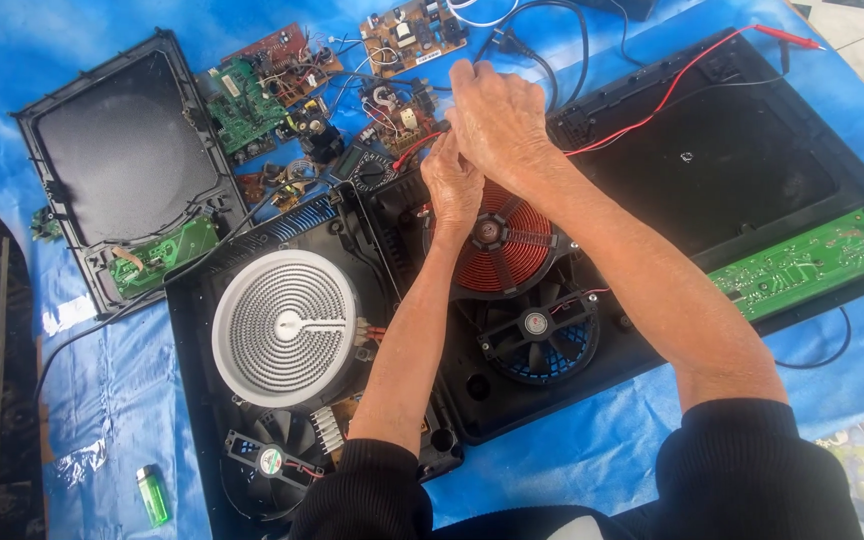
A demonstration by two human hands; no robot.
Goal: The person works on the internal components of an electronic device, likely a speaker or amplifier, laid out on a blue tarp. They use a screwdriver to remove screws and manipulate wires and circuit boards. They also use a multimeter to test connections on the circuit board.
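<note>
On the far left a black cooker lid (127,160) lies on the blue sheet (122,400), and a green lighter (153,495) sits near the bottom. Next comes a round white heating coil (287,327) in a black case. The left hand (452,185) rests on the top edge of the red copper coil (497,245), fingers bent close together; I cannot tell if it holds anything. The right hand (497,120) is just above it, touching it, fingers curled where a red wire (652,105) ends. A black fan (539,325) sits below the coil. A green board (807,265) lies at the right.
</note>
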